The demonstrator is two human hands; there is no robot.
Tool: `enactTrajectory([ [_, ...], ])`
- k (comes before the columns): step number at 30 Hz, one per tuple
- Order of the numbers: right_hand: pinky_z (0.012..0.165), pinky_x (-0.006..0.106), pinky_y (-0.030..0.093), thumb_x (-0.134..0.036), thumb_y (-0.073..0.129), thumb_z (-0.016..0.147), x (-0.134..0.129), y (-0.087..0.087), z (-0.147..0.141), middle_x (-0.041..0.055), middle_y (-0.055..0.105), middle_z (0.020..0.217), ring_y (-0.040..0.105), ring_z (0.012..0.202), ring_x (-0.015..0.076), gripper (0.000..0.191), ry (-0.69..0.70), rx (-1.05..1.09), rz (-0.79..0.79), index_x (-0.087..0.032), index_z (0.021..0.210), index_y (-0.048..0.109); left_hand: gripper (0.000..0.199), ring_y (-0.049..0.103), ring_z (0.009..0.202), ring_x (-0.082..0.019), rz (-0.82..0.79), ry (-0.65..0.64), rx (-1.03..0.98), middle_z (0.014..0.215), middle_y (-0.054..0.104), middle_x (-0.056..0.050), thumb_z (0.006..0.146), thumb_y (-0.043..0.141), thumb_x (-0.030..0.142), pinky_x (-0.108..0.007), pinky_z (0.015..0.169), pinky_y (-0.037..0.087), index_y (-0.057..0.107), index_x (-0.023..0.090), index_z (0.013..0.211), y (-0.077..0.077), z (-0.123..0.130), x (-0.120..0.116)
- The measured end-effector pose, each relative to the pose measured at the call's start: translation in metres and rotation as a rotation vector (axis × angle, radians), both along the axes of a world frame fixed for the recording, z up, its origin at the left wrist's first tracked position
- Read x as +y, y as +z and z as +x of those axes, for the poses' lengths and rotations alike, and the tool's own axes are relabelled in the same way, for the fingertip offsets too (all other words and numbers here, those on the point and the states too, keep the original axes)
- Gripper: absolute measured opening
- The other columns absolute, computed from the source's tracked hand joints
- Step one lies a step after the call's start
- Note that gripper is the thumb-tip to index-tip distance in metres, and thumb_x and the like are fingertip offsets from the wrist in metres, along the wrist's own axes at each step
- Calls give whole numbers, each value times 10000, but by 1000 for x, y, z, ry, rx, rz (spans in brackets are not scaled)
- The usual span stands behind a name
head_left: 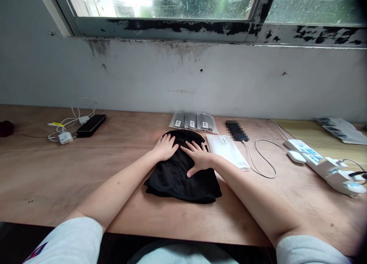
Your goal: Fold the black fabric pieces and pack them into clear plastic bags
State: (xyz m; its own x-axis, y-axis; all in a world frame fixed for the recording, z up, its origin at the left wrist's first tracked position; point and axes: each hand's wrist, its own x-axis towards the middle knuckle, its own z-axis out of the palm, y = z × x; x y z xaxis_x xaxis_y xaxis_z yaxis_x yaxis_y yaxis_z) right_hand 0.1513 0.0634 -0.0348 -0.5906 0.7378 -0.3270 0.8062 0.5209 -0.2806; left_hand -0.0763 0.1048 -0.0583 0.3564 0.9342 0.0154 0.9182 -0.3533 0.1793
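A black cloth item (177, 180), perhaps a hood or cap, lies spread on the wooden table in front of me, its rounded end away from me. My left hand (165, 147) rests flat on its upper left part, fingers stretched out. Across its upper right part lies my right hand (199, 157), palm down with the fingers spread and the thumb toward me. Just right of the cloth is a white plastic bag (228, 151) with a small label. Behind the cloth, several labelled packets (192, 120) with dark contents lie side by side.
A phone (236, 130) on a white cable lies right of the packets. A power strip (312, 157) with plugged-in chargers runs along the right. At the left are a black flat case (91, 125) and tangled white cables (70, 122). Another packet (341, 129) lies far right. Wall and window stand behind.
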Motion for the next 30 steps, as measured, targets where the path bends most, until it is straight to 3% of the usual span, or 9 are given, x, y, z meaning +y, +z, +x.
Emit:
enactTrajectory([
  [9, 1132, 723, -115, -829, 729, 592, 2, -4, 1, 136, -99, 1688, -145, 1517, 460, 1374, 8, 13, 29, -292, 1632, 8, 677, 199, 1539, -345, 64, 2, 44, 1645, 268, -186, 1009, 314, 513, -508, 1239, 141, 365, 113, 1552, -10, 3, -3],
  [30, 1140, 721, -85, -868, 685, 607, 3, -9, 4, 145, -82, 1689, -126, 1522, 460, 1352, 30, 14, 68, -300, 1631, 9, 653, 204, 1535, -352, 85, 10, 31, 1638, 292, -181, 1003, 342, 497, -521, 1237, 145, 393, 119, 1534, -9, 6, -3],
])
